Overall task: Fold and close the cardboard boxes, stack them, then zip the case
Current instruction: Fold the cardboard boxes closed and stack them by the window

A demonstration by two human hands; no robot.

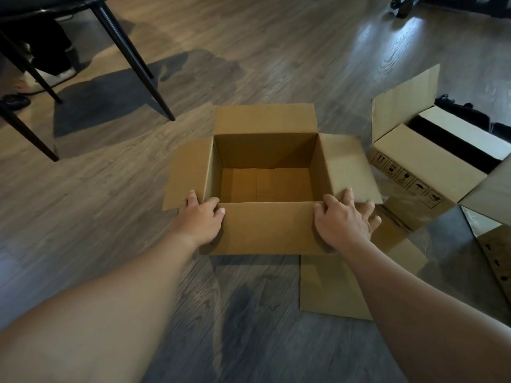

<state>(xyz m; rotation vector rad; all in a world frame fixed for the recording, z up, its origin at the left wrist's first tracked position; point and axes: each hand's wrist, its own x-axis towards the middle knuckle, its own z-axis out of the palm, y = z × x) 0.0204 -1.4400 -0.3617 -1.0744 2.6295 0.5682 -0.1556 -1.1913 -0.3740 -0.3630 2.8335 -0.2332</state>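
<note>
An open brown cardboard box (265, 230) stands on the floor in the middle, empty, with all its flaps folded outward. My left hand (200, 219) grips its near-left corner, thumb over the rim and fingers on the left flap (188, 170). My right hand (343, 219) rests at the near-right corner with its fingers spread on the right flap (345, 164), which looks blurred. A second box (420, 161) with printed handling symbols stands to the right, its top flaps partly folded and a dark gap between them. A black case (459, 110) shows behind it, mostly hidden.
A flat cardboard piece (329, 286) lies on the wooden floor under my right forearm. Another cardboard panel (495, 258) lies at the right edge. Black chair legs (138, 62) stand at the back left, with a person's feet (41, 76) behind them.
</note>
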